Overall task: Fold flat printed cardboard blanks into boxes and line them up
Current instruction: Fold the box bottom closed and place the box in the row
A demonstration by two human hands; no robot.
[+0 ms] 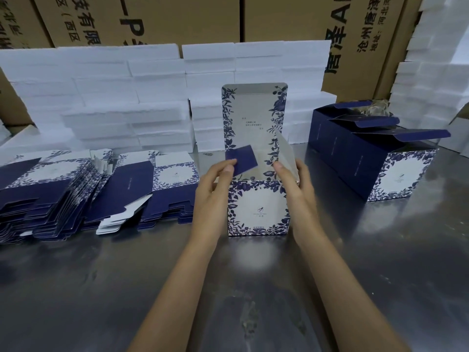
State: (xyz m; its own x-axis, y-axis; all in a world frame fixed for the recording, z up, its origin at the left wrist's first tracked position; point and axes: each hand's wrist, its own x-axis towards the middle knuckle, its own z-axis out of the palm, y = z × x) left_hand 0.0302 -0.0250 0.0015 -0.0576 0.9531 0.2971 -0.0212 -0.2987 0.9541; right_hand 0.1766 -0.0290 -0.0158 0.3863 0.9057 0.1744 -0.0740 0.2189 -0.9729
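Note:
A blue-and-white floral box [258, 208] stands upright on the steel table [127, 288] in the middle, its tall lid flap [253, 115] raised. My left hand [215, 189] grips the box's left side, thumb and fingers pinching the navy side flap [243, 160]. On the other side, my right hand [291, 181] holds the box with fingers on the white right flap [286, 153]. Piles of flat printed blanks [76, 191] lie to the left. A row of folded boxes [375, 158] with open lids stands to the right.
White foam slabs [127, 97] are stacked along the back and at the far right [431, 59]. Behind them rise large brown cartons [177, 19] with printed characters. The steel table stretches toward me below the box.

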